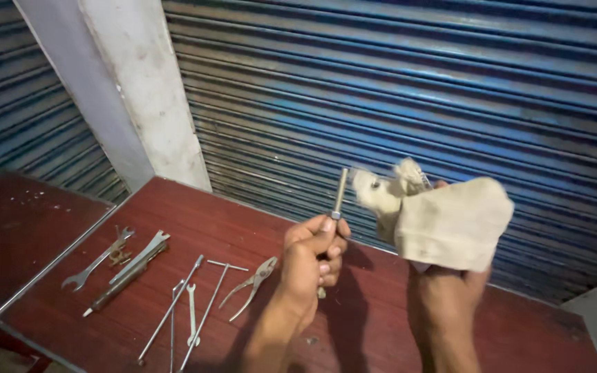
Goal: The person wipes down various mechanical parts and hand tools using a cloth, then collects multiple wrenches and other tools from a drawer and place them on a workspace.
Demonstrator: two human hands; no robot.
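My left hand (312, 259) is closed around a slim metal tool (340, 194), a socket-like rod that sticks up out of the fist. My right hand (447, 290) is raised just to the right of it and grips a dirty beige cloth (450, 221). A loose corner of the cloth (374, 190) hangs close to the rod's upper end, without clearly touching it. Both hands are held above a dark red table (395, 324).
On the table's left lie an open-ended spanner (98, 259), flat metal tools (136, 266), several thin rods and a T-handle wrench (205, 307), and pliers (251, 283). Blue roller shutters (409, 90) and a white pillar (146, 90) stand behind. A second red table (15, 228) adjoins left.
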